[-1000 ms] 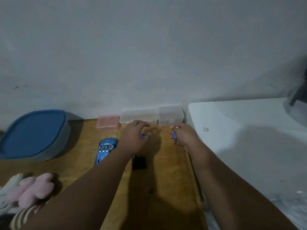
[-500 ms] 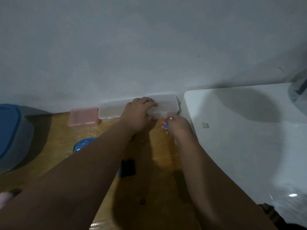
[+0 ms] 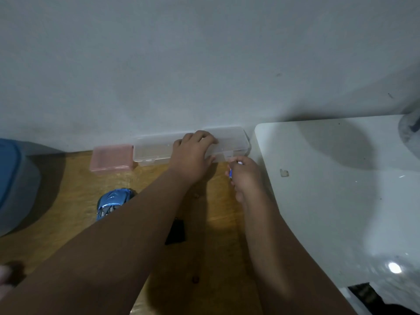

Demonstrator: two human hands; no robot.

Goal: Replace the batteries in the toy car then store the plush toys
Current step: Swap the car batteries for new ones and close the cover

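My left hand rests on top of the right clear plastic box by the wall, fingers curled over its lid and left end. My right hand sits just in front of that box, closed around a small blue battery. The blue toy car lies on the wooden table, partly hidden by my left forearm. A small black cover lies on the table between my arms. A bit of pink plush shows at the left edge.
A long clear box and a pink box line the wall. A blue-lidded container stands at far left. A white surface adjoins the table on the right.
My left hand moved from above the table up onto the right clear box. My right hand came closer to that box with the battery. The camera view shifted right and forward.
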